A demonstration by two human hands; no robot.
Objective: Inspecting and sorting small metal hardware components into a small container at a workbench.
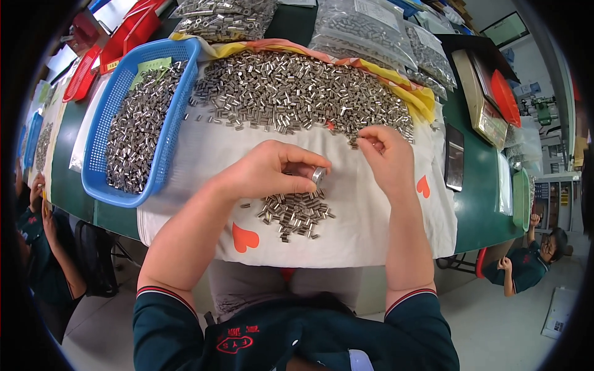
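Observation:
My left hand [275, 168] is closed around a short, round silver metal piece [318, 175], held between thumb and fingers over the cloth. Just below it lies a small heap of short metal cylinders [291, 213]. My right hand [388, 154] is pinched at the near edge of a large, wide pile of the same cylinders [278, 86]. Whatever sits between its fingertips is too small and hidden to make out. Under both hands spreads a white cloth [346, 235] with red hearts and a yellow and orange border.
A blue perforated basket [93, 157] full of metal cylinders stands on the left. Clear bags of metal parts [362, 31] lie at the back. To the right are a dark flat device [455, 157] and a red tray [505, 99]. Other people [526, 263] sit at both sides.

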